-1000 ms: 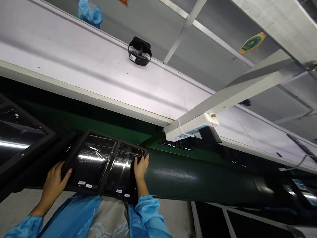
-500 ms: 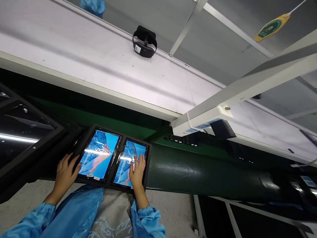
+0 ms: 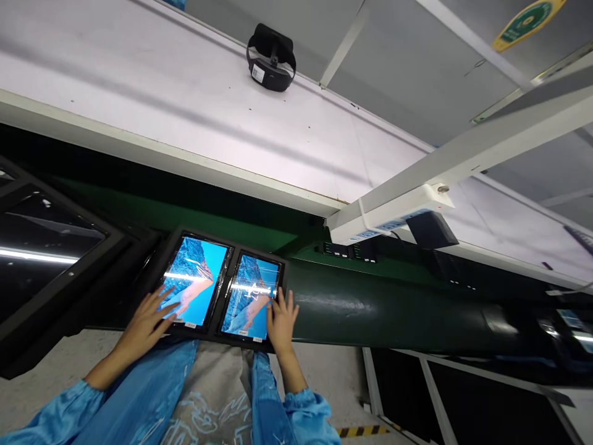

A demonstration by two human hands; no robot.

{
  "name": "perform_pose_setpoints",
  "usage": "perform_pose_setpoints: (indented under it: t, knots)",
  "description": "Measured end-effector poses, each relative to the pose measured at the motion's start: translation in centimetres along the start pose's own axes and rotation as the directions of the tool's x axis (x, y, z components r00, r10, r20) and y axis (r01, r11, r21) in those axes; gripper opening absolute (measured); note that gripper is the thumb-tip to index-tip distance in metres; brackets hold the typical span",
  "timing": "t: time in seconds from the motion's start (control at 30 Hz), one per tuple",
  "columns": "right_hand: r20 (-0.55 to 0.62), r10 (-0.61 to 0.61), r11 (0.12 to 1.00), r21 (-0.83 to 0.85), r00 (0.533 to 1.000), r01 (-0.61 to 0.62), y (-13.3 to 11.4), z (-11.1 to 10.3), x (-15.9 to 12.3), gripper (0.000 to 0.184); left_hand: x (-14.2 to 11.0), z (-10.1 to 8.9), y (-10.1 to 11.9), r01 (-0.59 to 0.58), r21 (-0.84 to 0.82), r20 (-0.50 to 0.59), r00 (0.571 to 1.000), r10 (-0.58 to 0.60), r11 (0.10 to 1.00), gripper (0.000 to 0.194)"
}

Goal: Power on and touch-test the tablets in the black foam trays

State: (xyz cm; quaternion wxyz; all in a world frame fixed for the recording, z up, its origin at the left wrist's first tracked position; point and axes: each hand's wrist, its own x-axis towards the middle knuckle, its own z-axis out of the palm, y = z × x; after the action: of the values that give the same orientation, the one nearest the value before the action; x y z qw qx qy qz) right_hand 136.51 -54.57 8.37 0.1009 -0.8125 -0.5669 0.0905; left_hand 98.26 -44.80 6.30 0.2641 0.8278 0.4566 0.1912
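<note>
Two tablets lie side by side in a black tray (image 3: 221, 284) on the dark green conveyor belt (image 3: 370, 312). Both screens are lit with a blue picture. My left hand (image 3: 147, 321) rests with its fingers spread on the lower left corner of the left tablet (image 3: 194, 278). My right hand (image 3: 281, 320) lies open with spread fingers at the right edge of the right tablet (image 3: 252, 295). Both arms wear light blue sleeves.
A larger black frame with a dark glossy panel (image 3: 41, 247) lies to the left on the belt. A white shelf (image 3: 185, 123) runs above, with a black headset (image 3: 271, 52) on it. A white power strip (image 3: 384, 219) hangs from a rail at right.
Both tablet screens went from dark to lit. My hands left the tray's outer edges; the left one slid onto the left tablet, the right one touched its screen and returned to the edge.
</note>
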Motion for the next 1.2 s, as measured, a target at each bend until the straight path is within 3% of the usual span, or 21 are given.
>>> perform_pose_setpoints:
  t: [0.07,0.17,0.3,0.43,0.57,0.77,0.83,0.9,1.0,1.1,1.2]
  knots:
    - [-0.049,0.118,0.993,0.01,0.992,-0.118,2.3,-0.3,-1.2,0.042,-0.5,-0.9,-1.5,0.161,-0.052,-0.176,0.97,-0.168,0.985,0.042]
    - [-0.065,0.207,0.974,0.105,0.976,-0.199,3.4,0.4,-2.4,0.047,0.3,-1.7,-3.0,0.292,-0.11,-0.248,0.918,-0.311,0.95,0.05]
    - [-0.059,0.286,0.906,0.342,0.956,-0.25,2.1,2.5,-2.1,0.065,2.8,-1.4,-3.7,0.308,-0.136,-0.246,0.91,-0.333,0.942,0.057]
    - [0.039,0.418,0.745,0.557,0.907,-0.367,1.0,3.2,-1.1,0.085,5.5,-0.4,-3.9,0.356,-0.198,-0.201,0.897,-0.394,0.913,0.063]
    - [0.129,0.533,0.645,0.578,0.836,-0.5,0.5,2.6,-0.2,0.086,8.4,-0.2,-3.9,0.444,-0.223,-0.158,0.862,-0.482,0.868,0.069]
    - [0.135,0.591,0.639,0.523,0.795,-0.564,-0.1,2.3,-0.1,0.074,12.9,-1.0,-3.7,0.491,-0.163,-0.131,0.849,-0.512,0.856,0.076]
    - [0.103,0.571,0.663,0.527,0.814,-0.531,-0.1,2.5,-0.2,0.074,14.3,-1.1,-3.7,0.495,-0.152,-0.139,0.846,-0.514,0.856,0.076]
    - [-0.012,0.499,0.752,0.504,0.867,-0.425,-0.4,2.5,-0.2,0.072,15.6,-1.2,-3.6,0.486,-0.141,-0.162,0.848,-0.504,0.862,0.074]
    - [-0.205,0.245,0.922,0.352,0.948,-0.162,-1.8,2.3,0.7,0.058,17.3,-1.2,-3.4,0.471,-0.099,-0.206,0.852,-0.481,0.877,0.066]
    - [-0.18,-0.016,0.976,0.209,0.984,0.055,-4.8,2.0,3.3,0.044,18.4,-1.0,-2.9,0.493,-0.024,-0.248,0.84,-0.483,0.87,0.061]
    - [-0.095,-0.096,0.98,0.164,0.991,0.111,-7.9,1.7,6.7,0.043,18.7,-0.9,-2.5,0.512,0.006,-0.264,0.829,-0.492,0.859,0.061]
